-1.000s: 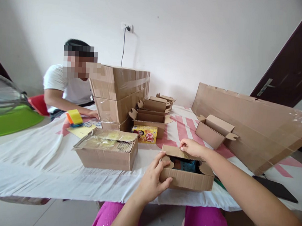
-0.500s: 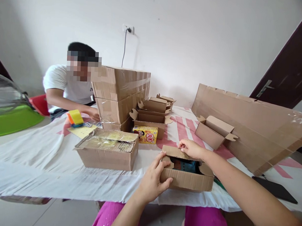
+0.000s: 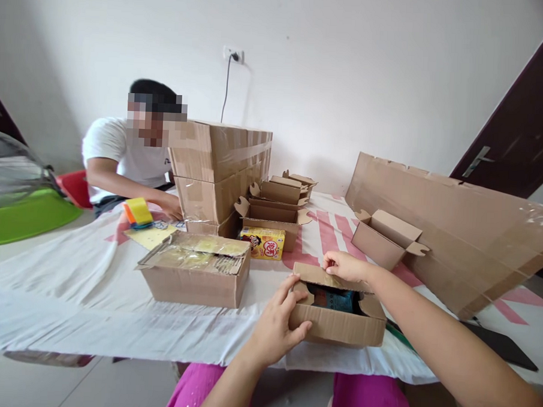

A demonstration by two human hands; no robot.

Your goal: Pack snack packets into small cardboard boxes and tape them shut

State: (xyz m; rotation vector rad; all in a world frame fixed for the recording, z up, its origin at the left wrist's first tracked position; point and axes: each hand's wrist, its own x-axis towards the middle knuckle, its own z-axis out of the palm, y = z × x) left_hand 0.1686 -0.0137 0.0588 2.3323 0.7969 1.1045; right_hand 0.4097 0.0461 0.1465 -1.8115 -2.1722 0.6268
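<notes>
A cloth-covered table (image 3: 69,302) fills the foreground, with one long flattened cardboard sheet (image 3: 450,223) leaning well to the right of the hands and one stack of two large taped cartons (image 3: 219,165) standing beyond them to the left. A second person in a white shirt (image 3: 116,155) sits behind that stack, one hand on the table. One wide, shallow carton (image 3: 196,272) lies just left of the hands, its flaps loose. Four small empty mailer boxes stand open: three (image 3: 274,206) clustered beyond the hands, one (image 3: 384,238) apart to the right. The small cardboard box (image 3: 336,311) being worked sits at the near table edge. The left hand (image 3: 277,324) clasps its near left corner, thumb on the front wall and fingers over the rim. The right hand (image 3: 347,267) pinches the far lid flap, which stands half raised above a dark item (image 3: 334,299) inside. One yellow snack packet (image 3: 263,242) lies just beyond the held box. One yellow tape dispenser (image 3: 137,212) rests far left, and one dark flat device (image 3: 499,351), partly behind the right forearm, lies to the right.
</notes>
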